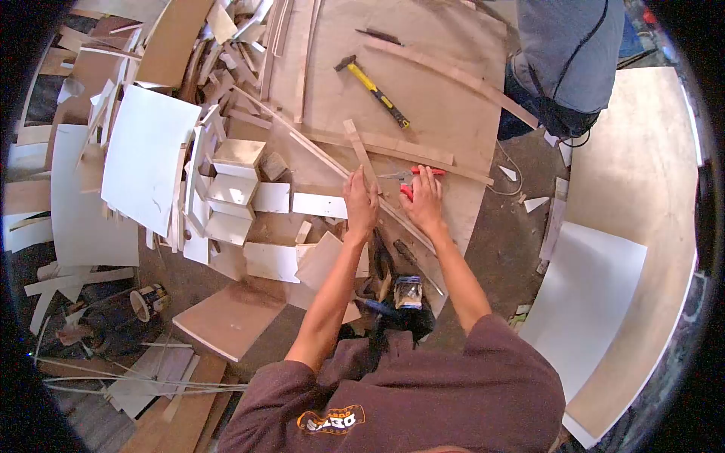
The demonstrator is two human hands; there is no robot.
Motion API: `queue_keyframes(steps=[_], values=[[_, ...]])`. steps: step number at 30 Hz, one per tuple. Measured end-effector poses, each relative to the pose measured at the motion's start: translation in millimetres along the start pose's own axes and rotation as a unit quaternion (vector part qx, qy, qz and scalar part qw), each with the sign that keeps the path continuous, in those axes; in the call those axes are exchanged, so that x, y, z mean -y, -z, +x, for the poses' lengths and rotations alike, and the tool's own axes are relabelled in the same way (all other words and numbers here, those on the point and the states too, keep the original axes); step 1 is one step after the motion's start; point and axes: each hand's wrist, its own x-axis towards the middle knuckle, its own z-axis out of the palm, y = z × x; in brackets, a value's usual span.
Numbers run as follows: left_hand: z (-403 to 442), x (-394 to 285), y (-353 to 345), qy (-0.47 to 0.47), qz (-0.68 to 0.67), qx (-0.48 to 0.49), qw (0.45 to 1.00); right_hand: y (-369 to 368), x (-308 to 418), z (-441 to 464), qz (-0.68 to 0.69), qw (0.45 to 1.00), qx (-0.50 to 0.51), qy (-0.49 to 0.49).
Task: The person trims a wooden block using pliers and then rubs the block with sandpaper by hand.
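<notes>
My left hand is closed around the lower end of a short wooden strip, which slants up and away from me. In my right hand is a pair of red-handled pliers, gripped by the handles with the jaws pointing left toward the strip. Both hands are over a long thin wooden strip that runs diagonally across the board. Farther off on the brown board lies a yellow and black hammer.
Wood scraps and a white panel crowd the left. A container stands close to my body. A paint can is at lower left, a large curved sheet at right. Another person is at the upper right.
</notes>
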Motion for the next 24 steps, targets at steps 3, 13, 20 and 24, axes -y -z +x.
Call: queue_keyframes(steps=[3,13,20,24], values=[[17,9,-22,0.058,0.031,0.003,0.998,18,-10,-1,0.03,0.999,-0.029,-0.001],[27,-1,-38,0.056,0.04,-0.039,0.997,43,-30,-26,0.62,0.76,-0.03,-0.191],[20,-35,13,0.067,-0.296,-0.047,0.952,82,10,-44,0.725,0.675,-0.061,-0.123],[0,-50,67,0.06,-0.307,-0.008,0.95,126,55,-55,0.8,0.592,-0.041,-0.09]])
